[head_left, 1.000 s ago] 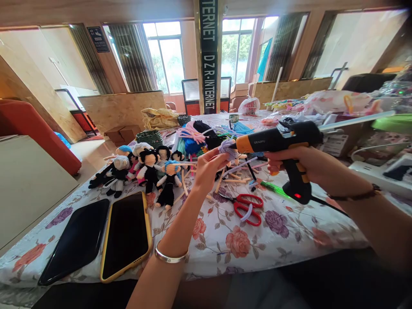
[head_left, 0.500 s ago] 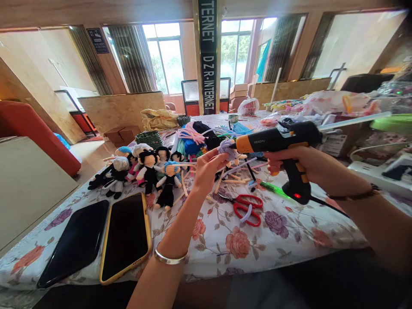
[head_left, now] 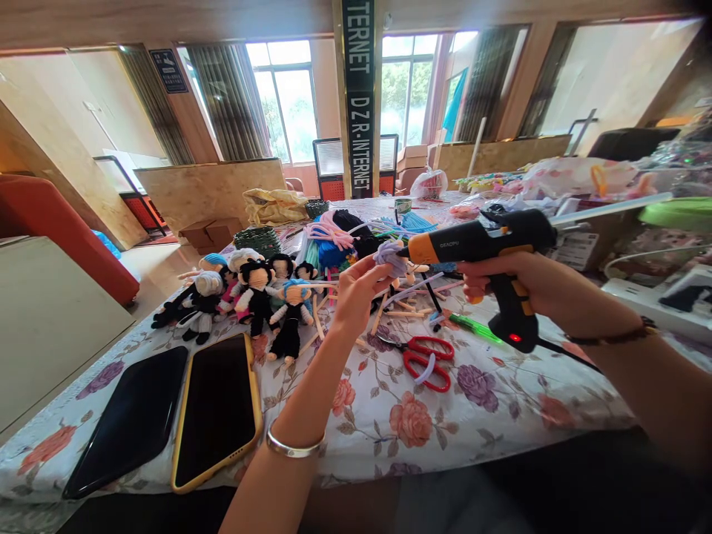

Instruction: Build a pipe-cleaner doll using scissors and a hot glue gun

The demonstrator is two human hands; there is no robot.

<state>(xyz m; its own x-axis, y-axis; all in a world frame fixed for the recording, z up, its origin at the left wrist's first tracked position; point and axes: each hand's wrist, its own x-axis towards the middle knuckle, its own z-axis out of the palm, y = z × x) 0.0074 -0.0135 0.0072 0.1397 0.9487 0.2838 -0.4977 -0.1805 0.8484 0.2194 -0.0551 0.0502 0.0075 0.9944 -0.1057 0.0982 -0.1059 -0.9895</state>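
Note:
My right hand [head_left: 503, 285] grips a black and orange hot glue gun [head_left: 483, 241] by its handle; a red light glows at the base and a clear glue stick [head_left: 612, 210] sticks out of the back. The gun's nozzle meets a pale purple piece of bent pipe cleaner [head_left: 391, 256], which my left hand [head_left: 359, 289] pinches between thumb and fingers. Whether glue is coming out cannot be seen. Below the gun, red-handled scissors [head_left: 428, 362] lie on the flowered tablecloth [head_left: 356, 437], with a short purple scrap across one handle.
Several small pipe-cleaner dolls [head_left: 259, 289] lean together at left. In front of them are a black phone [head_left: 130, 419] and a yellow-cased phone [head_left: 219, 411]. Bundles of coloured pipe cleaners [head_left: 334, 241] lie behind my left hand. A green pen-like tool [head_left: 475, 327] rests beneath the gun.
The purple piece has turned slightly at the nozzle and shifted a little left. Both hands otherwise hold nearly the same position.

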